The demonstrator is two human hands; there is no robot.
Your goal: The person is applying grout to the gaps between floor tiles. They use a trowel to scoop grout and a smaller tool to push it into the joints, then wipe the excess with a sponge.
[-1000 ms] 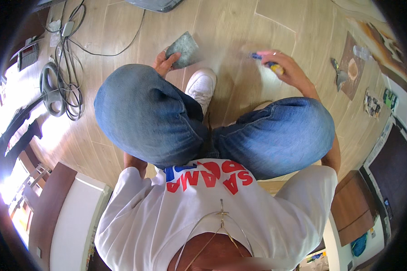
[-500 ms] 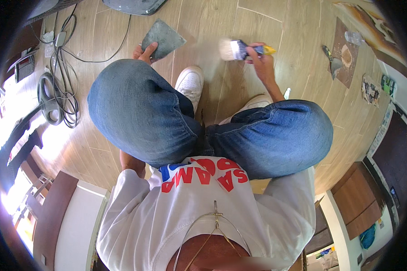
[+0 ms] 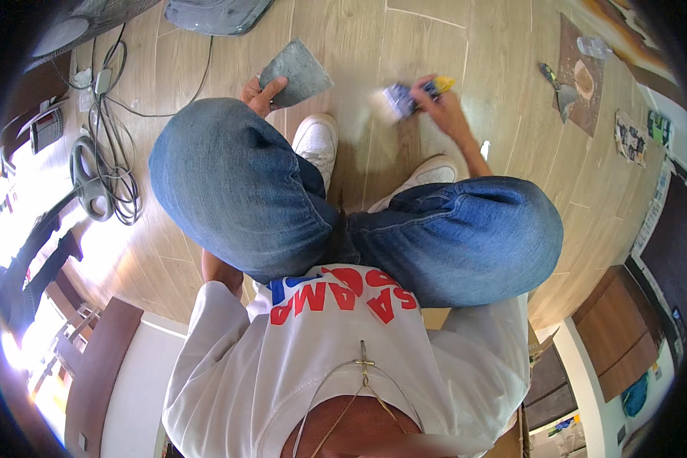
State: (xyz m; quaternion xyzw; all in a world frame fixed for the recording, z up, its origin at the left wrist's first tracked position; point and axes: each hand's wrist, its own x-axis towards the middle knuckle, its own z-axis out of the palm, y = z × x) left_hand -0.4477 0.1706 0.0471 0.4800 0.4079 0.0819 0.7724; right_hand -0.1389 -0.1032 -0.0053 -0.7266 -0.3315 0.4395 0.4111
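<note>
My left hand (image 3: pixel 263 94) grips a thin grey-green square sheet (image 3: pixel 296 72) by its near-left corner, thumb on top, over the floor past my left shoe. What the sheet is made of I cannot tell. In my right hand (image 3: pixel 441 107) is a wide paintbrush (image 3: pixel 399 101) with pale bristles, a dark band and a yellow handle end. Its bristles point left toward the sheet, a gap apart from it, and are smeared by motion. Whether they touch the floor is unclear. Both hands are out beyond my bent knees.
Wood-look tiles (image 3: pixel 420 46) make up the floor. Coiled black cables (image 3: pixel 114 172) lie at the left beside a grey oval-handled object (image 3: pixel 91 179). On the right, a putty knife (image 3: pixel 559 91) rests by a brown board (image 3: pixel 582 57) with a clear plastic cup (image 3: pixel 594 47). My white shoes (image 3: pixel 315 145) stand between.
The sheet in my left hand has shifted slightly right and a little nearer. The brush in my right hand has tilted, its bristles now angled down toward me. The view has shifted slightly.
</note>
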